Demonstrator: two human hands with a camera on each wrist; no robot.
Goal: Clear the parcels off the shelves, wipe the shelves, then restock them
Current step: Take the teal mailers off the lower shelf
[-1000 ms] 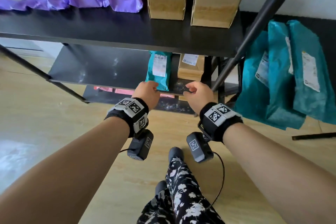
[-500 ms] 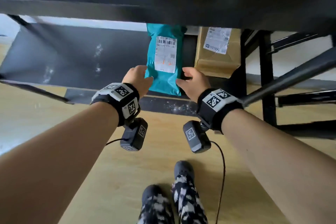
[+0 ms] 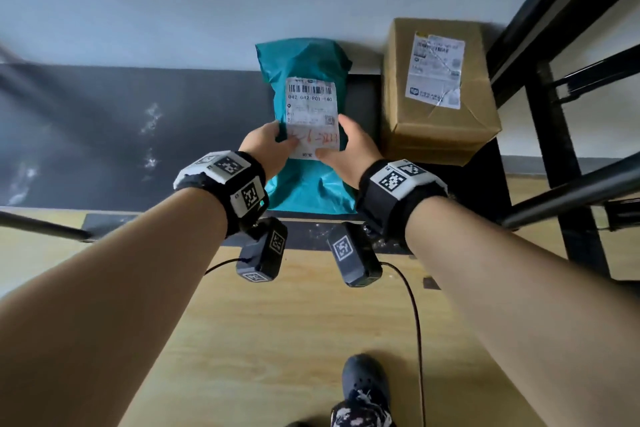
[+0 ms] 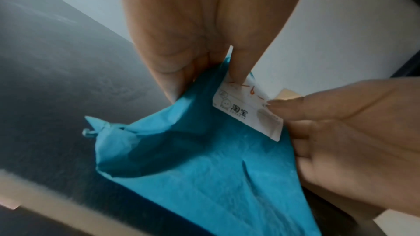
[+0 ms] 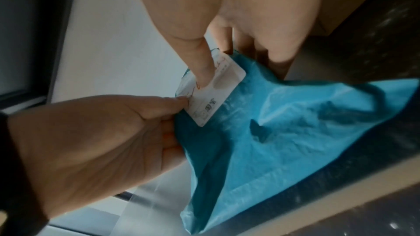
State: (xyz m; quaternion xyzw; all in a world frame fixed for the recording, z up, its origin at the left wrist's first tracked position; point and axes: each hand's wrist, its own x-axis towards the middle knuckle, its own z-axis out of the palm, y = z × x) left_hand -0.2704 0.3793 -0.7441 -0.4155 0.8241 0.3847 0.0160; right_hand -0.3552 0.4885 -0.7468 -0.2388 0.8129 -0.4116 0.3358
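Observation:
A teal plastic mailer parcel (image 3: 306, 180) with a white shipping label (image 3: 311, 107) stands on the dark shelf (image 3: 104, 135), leaning back toward the wall. My left hand (image 3: 268, 146) grips its left side, thumb on the label's lower left corner. My right hand (image 3: 349, 146) grips its right side, thumb on the label too. The left wrist view shows the mailer (image 4: 204, 168) pinched between thumb and fingers of both hands. The right wrist view shows the same mailer (image 5: 272, 132) and label (image 5: 213, 100). A brown cardboard box (image 3: 436, 90) with a label stands just right of the mailer.
Black rack posts and bars (image 3: 561, 163) rise at the right. White dust smears (image 3: 150, 118) mark the bare left part of the shelf. A pale wall (image 3: 207, 3) lies behind. Wood floor (image 3: 277, 340) and my shoe (image 3: 363, 378) are below.
The view dropped below the upper shelf and came closer. Both hands moved from the shelf's front edge up onto the teal mailer and now grip its sides at the label.

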